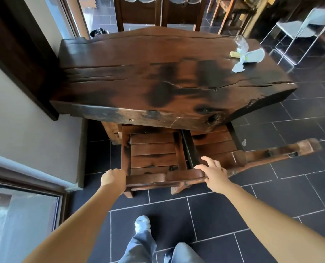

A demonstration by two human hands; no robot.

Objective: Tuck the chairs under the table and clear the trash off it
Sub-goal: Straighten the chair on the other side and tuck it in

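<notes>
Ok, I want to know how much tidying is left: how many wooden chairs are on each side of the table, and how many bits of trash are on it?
Near chairs: 2
Far chairs: 2
Trash bits on the table: 4 (clear, yellow, white, pale blue)
Total: 8

Both our arms are stretched out forward: left hand [113, 179] fisted round the left end of the chair back [158, 178], right hand [214, 173] gripping its right end, fingers splayed.

Dark brown table [120, 76], pale blue trash [252, 56].
</notes>
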